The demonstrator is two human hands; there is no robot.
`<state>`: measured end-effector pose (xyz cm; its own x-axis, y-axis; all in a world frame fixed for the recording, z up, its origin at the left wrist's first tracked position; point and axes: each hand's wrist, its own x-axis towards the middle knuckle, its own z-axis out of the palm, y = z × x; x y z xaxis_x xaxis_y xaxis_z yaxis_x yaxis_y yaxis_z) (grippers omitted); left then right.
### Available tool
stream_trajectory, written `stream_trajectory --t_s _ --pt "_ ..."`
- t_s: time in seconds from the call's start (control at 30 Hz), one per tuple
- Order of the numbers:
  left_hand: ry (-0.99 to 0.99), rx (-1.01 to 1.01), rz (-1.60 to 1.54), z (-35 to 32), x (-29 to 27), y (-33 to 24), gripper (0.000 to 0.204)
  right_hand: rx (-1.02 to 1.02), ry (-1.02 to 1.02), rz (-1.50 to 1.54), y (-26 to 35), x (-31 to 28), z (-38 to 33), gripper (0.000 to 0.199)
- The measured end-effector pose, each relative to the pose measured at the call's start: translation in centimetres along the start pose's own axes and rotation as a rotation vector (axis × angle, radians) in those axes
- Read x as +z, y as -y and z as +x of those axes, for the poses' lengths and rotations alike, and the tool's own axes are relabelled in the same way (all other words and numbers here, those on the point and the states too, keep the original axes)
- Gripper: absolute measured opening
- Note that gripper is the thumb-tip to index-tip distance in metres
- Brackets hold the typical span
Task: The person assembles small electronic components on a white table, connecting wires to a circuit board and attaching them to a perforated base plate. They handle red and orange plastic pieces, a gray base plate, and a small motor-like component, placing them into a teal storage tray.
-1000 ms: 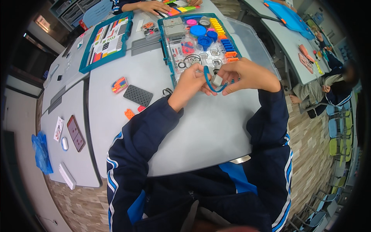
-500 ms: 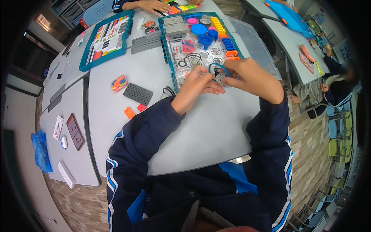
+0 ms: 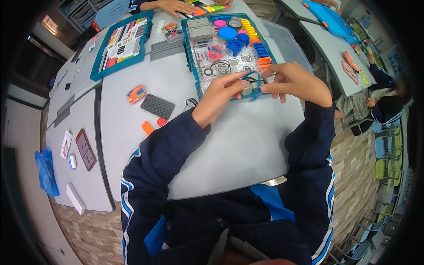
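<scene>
A: Where is the grey part (image 3: 247,90) sitting?
B: Just right of the left hand (image 3: 221,92), whose fingertips are apparently pinching it; the right hand (image 3: 295,83) is hovering farther off.
A: And the blue cable (image 3: 259,79)?
B: Arching between both hands; whether the right is pinching it, I cannot tell.

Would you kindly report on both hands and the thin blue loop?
Left hand at small grey rounded part. Right hand beside thin blue loop. Exact grips unclear. Open teal-rimmed plastic parts case partly behind both hands.
</scene>
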<state>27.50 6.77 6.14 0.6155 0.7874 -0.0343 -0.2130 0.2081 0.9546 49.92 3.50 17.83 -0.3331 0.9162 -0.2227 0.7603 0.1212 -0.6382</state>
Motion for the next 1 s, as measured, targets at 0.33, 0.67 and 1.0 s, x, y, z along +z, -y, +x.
stream_trajectory --t_s 0.33,0.67,1.0 --pt "0.006 0.040 0.123 -0.9 1.0 -0.4 0.034 -0.158 0.116 -0.041 -0.1 1.2 1.4 0.036" --pt "0.070 -0.075 -0.130 -1.2 2.0 0.5 0.033 -0.141 0.163 -0.099 -0.7 0.5 1.2 0.035" --pt "0.207 -0.021 -0.100 -1.6 2.4 -1.0 0.050 -0.260 -0.230 -0.085 -1.1 0.7 1.5 0.039"
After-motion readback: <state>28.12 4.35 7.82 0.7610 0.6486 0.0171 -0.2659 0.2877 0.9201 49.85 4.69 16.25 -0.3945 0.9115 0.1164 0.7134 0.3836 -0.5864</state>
